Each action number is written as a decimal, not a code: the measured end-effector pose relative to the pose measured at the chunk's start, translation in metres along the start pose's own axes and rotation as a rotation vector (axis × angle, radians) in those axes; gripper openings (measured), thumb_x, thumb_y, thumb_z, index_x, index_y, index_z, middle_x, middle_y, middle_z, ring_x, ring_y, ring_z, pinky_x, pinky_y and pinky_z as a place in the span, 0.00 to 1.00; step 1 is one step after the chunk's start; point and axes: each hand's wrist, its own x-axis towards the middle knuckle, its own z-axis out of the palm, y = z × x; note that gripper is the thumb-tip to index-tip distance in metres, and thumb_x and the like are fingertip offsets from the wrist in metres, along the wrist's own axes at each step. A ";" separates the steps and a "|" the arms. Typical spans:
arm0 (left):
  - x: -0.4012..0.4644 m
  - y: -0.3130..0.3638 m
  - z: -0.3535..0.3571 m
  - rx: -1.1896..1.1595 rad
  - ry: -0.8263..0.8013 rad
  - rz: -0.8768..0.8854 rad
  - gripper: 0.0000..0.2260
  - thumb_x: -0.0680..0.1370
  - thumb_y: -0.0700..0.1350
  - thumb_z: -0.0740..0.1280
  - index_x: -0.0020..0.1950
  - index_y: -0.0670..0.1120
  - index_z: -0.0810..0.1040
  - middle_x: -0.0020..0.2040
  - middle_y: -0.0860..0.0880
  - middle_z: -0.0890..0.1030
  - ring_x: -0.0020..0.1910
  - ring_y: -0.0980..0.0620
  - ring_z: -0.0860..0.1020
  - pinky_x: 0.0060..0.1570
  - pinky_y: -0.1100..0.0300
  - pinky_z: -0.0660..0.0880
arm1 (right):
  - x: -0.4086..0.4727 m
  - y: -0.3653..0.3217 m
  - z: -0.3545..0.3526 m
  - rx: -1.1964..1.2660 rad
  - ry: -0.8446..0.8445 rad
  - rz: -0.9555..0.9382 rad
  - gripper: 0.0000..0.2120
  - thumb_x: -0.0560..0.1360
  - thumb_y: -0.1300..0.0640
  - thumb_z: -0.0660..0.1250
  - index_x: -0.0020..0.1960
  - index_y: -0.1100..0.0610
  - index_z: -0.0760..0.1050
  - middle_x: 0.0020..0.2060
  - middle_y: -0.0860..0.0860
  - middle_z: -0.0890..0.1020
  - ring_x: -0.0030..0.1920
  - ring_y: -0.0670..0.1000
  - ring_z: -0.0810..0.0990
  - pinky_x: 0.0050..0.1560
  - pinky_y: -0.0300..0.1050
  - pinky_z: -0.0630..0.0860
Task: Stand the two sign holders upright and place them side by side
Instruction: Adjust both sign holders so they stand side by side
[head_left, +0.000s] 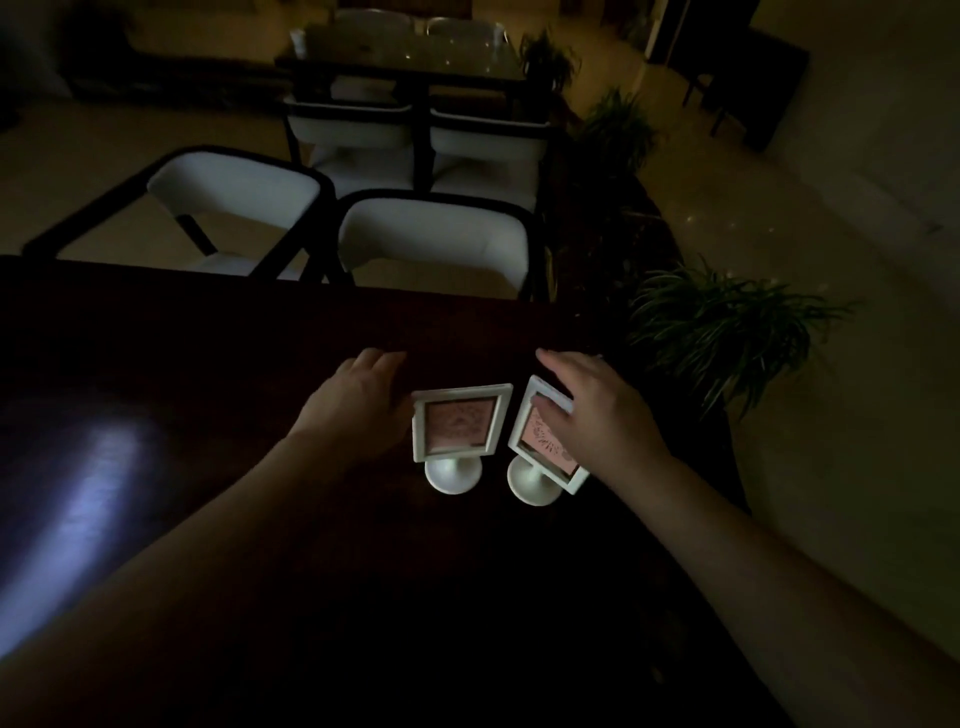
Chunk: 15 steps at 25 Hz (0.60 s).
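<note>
Hands working on dark wooden table (260, 364). I am resting left hand (358, 400), fingers spread, beside left white square-framed pedestal sign holder (457, 434), standing. Right hand (597, 410) is gripping right white-framed sign holder (540, 447), twisted askew alongside.

light: rm sitting dim, pale glare (98, 467) lying on tabletop
table (208, 338): dark, glossy
chairs (436, 244): white-backed, standing behind
plants (722, 332): sitting at rt
floor (831, 260): showing pale

Beyond the dark table (208, 332) stand white chairs (436, 244), with leafy plants (722, 327) to the right.
</note>
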 end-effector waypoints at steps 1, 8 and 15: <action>0.004 0.010 -0.005 -0.007 0.008 0.042 0.30 0.77 0.58 0.64 0.76 0.51 0.61 0.72 0.47 0.68 0.68 0.45 0.69 0.57 0.49 0.73 | 0.008 0.002 -0.007 -0.036 -0.049 0.026 0.25 0.77 0.54 0.71 0.72 0.58 0.72 0.66 0.55 0.77 0.66 0.55 0.73 0.61 0.47 0.71; 0.026 0.056 -0.020 0.042 -0.168 0.236 0.25 0.77 0.52 0.68 0.73 0.52 0.68 0.68 0.49 0.72 0.63 0.48 0.73 0.55 0.53 0.73 | 0.034 0.010 -0.013 -0.234 -0.343 0.207 0.24 0.76 0.51 0.72 0.69 0.57 0.74 0.64 0.55 0.78 0.62 0.57 0.77 0.58 0.51 0.76; 0.031 0.054 -0.018 0.023 -0.308 0.212 0.17 0.78 0.41 0.66 0.66 0.52 0.76 0.62 0.48 0.79 0.57 0.49 0.78 0.51 0.57 0.76 | 0.038 0.008 -0.010 -0.250 -0.393 0.238 0.10 0.76 0.59 0.70 0.56 0.54 0.83 0.48 0.53 0.85 0.47 0.54 0.83 0.45 0.50 0.82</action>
